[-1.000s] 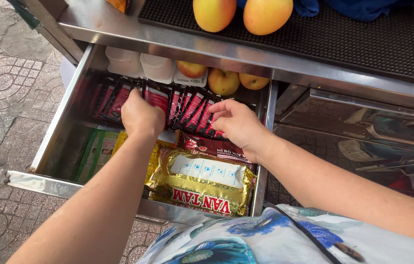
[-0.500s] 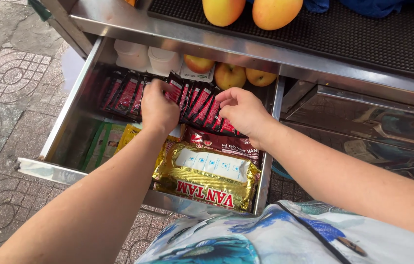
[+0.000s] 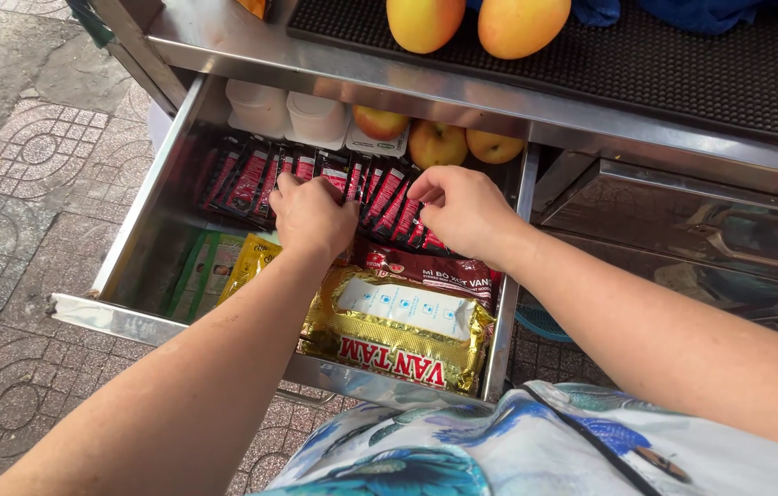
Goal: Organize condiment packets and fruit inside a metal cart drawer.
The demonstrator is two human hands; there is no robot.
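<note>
An open steel drawer [image 3: 136, 216] holds a row of several red and black sachets [image 3: 240, 184] standing on edge. My left hand [image 3: 313, 219] rests in the middle of the row, its fingers curled over the sachet tops. My right hand [image 3: 464, 211] pinches the sachets at the row's right end [image 3: 387, 197]. Under my wrists lie a gold noodle packet [image 3: 389, 331] and a dark red packet [image 3: 430, 271].
White cups [image 3: 289, 115] and several apples [image 3: 435, 142] sit at the drawer's back. Green and yellow packets [image 3: 214, 266] lie at the front left. Two mangoes [image 3: 471, 23] rest on a black rubber mat [image 3: 683, 73] on the steel counter. Patterned paving is at left.
My left hand has shifted right along the sachet row and closer to my right hand. The view has drifted left, so the drawer sits further right in the frame.
</note>
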